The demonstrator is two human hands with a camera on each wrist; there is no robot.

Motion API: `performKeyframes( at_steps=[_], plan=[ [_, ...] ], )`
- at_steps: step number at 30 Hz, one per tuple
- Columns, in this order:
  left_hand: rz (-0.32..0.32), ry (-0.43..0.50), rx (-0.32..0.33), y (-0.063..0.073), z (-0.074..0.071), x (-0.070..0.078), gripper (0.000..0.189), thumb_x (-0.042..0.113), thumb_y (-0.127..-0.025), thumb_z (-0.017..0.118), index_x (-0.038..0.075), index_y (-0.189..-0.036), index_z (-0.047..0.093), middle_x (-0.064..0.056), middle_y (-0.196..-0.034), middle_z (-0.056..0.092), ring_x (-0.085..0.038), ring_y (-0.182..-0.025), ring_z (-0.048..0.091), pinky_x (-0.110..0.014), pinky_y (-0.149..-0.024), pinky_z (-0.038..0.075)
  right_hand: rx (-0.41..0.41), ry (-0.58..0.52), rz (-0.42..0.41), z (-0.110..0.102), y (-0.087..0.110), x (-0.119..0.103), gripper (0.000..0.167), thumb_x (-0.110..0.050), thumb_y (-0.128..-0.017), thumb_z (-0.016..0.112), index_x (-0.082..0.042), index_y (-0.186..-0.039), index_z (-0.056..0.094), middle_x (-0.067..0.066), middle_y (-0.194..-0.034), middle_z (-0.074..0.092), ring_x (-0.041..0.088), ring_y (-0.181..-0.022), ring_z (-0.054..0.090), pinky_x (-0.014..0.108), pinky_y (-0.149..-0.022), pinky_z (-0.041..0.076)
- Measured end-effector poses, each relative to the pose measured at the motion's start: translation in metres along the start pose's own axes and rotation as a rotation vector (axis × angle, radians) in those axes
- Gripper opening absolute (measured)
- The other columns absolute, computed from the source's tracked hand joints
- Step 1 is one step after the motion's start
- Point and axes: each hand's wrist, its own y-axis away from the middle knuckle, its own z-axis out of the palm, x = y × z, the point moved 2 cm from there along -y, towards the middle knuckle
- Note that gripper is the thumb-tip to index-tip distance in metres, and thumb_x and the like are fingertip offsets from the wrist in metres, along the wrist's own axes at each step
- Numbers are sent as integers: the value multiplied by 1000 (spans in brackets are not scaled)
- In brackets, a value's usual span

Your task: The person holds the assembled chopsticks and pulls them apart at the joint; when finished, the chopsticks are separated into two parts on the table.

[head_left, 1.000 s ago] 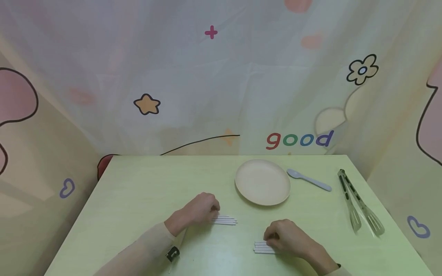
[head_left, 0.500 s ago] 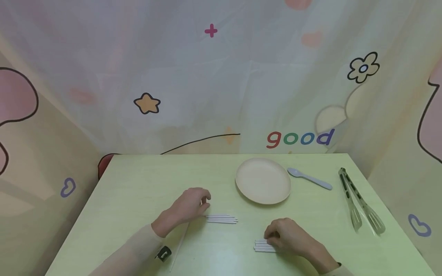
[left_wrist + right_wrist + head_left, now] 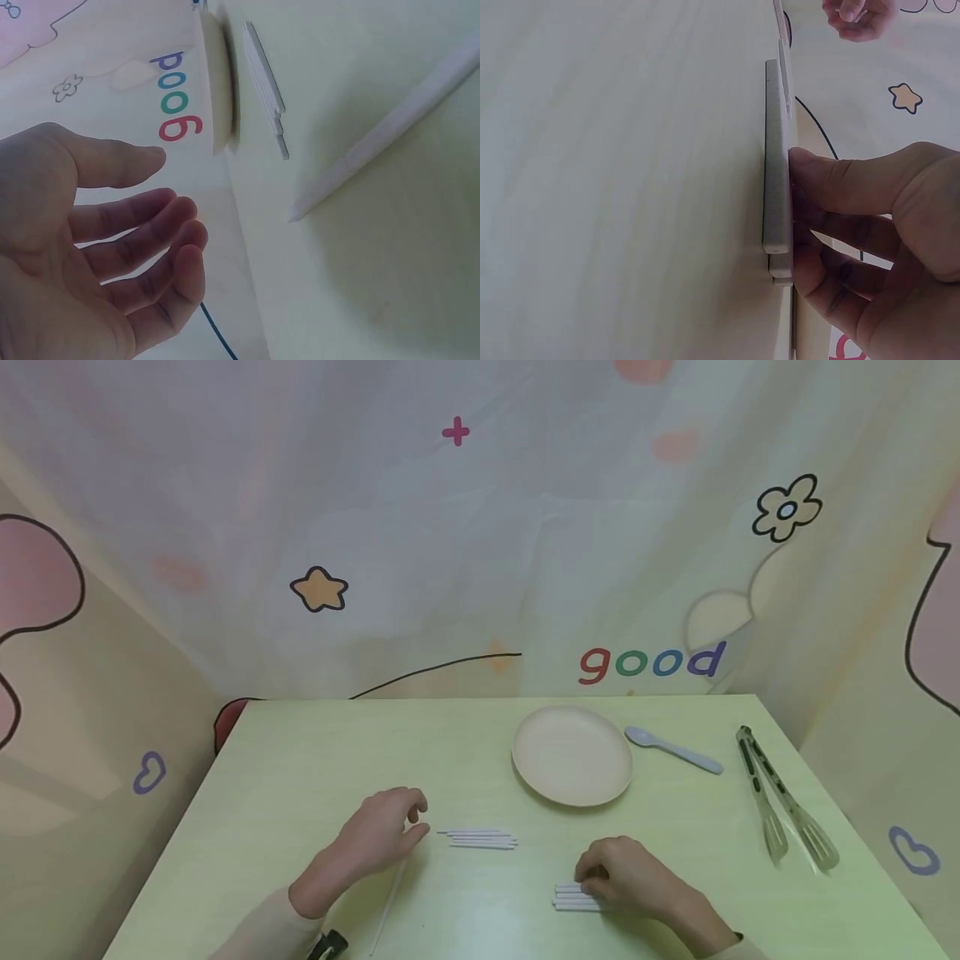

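Note:
My left hand [image 3: 378, 831] hovers over the table with loosely bent fingers, nothing between thumb and fingers in the left wrist view. Just beside it, a single thin white stick [image 3: 387, 910] lies slanted on the tabletop, its tapered end visible in the left wrist view. A small bundle of thin white sticks [image 3: 480, 839] rests flat to the right of that hand. Farther right, curled thumb and fingertips of my right hand [image 3: 637, 881] grip a second bundle of white sticks [image 3: 778, 165] low on the table. That hand hides part of this bundle.
Behind the bundles sits a round beige plate [image 3: 572, 756]. A pale blue spoon [image 3: 675, 751] lies to its right, and tongs with slotted ends [image 3: 780, 802] lie near the right edge. Printed curtains [image 3: 480, 527] enclose the table [image 3: 315, 743] at back and sides.
My left hand has drawn away leftward from the left bundle, which now shows in full, and it has lowered slightly. The right hand stays where it was on its bundle.

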Motion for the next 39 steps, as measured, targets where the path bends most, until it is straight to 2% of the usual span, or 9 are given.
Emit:
performKeyframes(
  at_steps=[8,14,17,21,30,39],
  plan=[
    [-31,32,1,26,8,-8,13,13,-85,71,8,-96,68,3,-84,62,-8,-69,52,-23,-59,43,-7,4,-3,2,1,2,12,-6,-82,72,-16,-86,76,-11,-85,70,-3,-76,57,21,-66,50],
    [-107,49,-25,48,15,-13,16,14,-82,74,10,-95,67,5,-83,60,-8,-67,52,-22,-56,42,-8,-6,-2,5,2,1,13,-5,-81,73,-16,-86,76,-10,-84,71,-3,-77,58,22,-66,50],
    [-175,45,-29,55,16,-16,17,16,-80,76,10,-94,67,4,-81,59,-10,-66,52,-24,-55,43,-2,-8,-2,5,1,1,12,-5,-81,73,-16,-86,75,-11,-84,70,-3,-76,57,21,-66,49],
    [-247,23,-30,61,18,-19,18,18,-78,77,10,-92,67,5,-79,58,-11,-67,52,-27,-56,43,-6,-20,-3,5,1,1,12,-5,-81,73,-15,-88,75,-8,-86,71,-2,-78,59,21,-67,50],
    [-273,14,-73,68,24,-19,23,21,-78,79,7,-88,65,3,-75,57,-12,-65,52,-28,-56,45,-8,6,-19,1,0,-1,12,-6,-83,73,-17,-87,76,-12,-87,70,0,-81,61,23,-68,51],
    [-349,15,-140,70,28,-14,25,24,-78,79,10,-80,59,3,-67,49,-15,-61,44,-27,-54,36,-6,23,-24,1,0,1,12,-7,-83,73,-18,-86,75,-15,-85,69,-3,-78,57,22,-67,50]
  ],
)
